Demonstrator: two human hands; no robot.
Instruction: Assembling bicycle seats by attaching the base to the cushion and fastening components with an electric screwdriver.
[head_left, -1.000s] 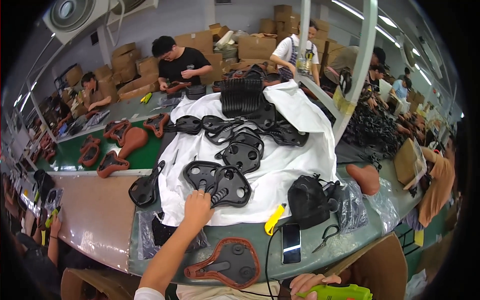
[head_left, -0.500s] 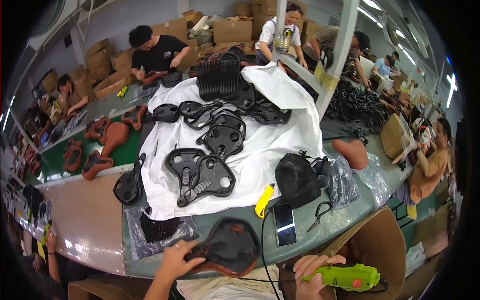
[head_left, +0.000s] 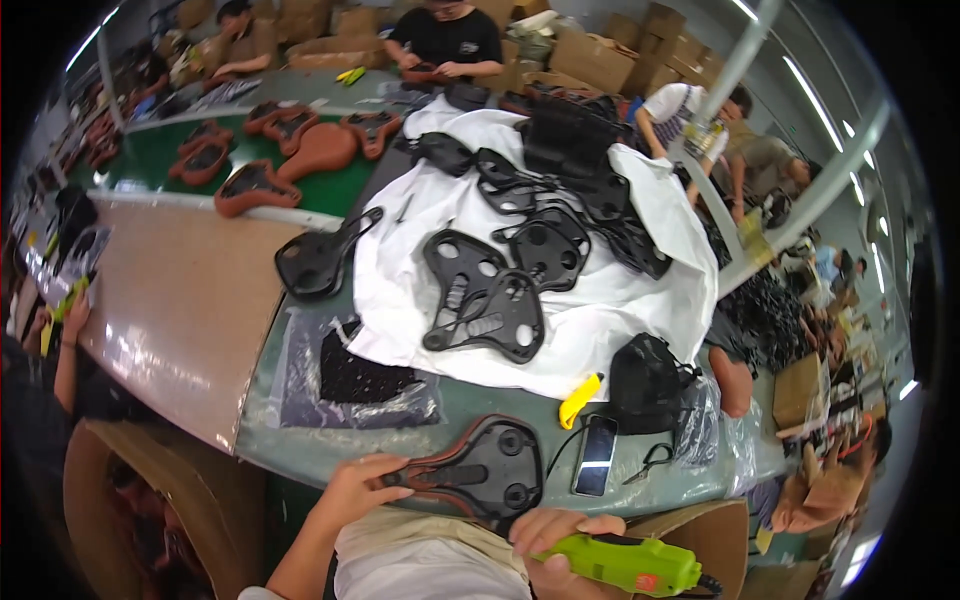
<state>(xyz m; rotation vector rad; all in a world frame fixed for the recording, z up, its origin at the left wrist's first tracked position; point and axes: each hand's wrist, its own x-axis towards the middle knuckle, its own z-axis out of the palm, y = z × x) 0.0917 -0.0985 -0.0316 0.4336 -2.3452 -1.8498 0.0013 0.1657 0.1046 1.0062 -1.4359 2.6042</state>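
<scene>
Left hand (head_left: 352, 490) grips the narrow nose end of the saddle base (head_left: 480, 472), fingers curled round it, base lying underside-up at the near edge of the worktop (head_left: 500, 400), about 6 o'clock in view. Right hand (head_left: 555, 545) at 5 o'clock is wrapped shut round a green power tool (head_left: 625, 562), just below the base. Dark phone (head_left: 596, 455) lies just right of the base, yellow cutter (head_left: 578, 400) at its 12 o'clock, white sheet (head_left: 600, 320) with black plastic shells (head_left: 485, 295) further up.

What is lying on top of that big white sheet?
Black plastic saddle bases lie scattered on the white sheet, piled deeper toward the far end. Whatever lies beneath that pile is covered.
</scene>
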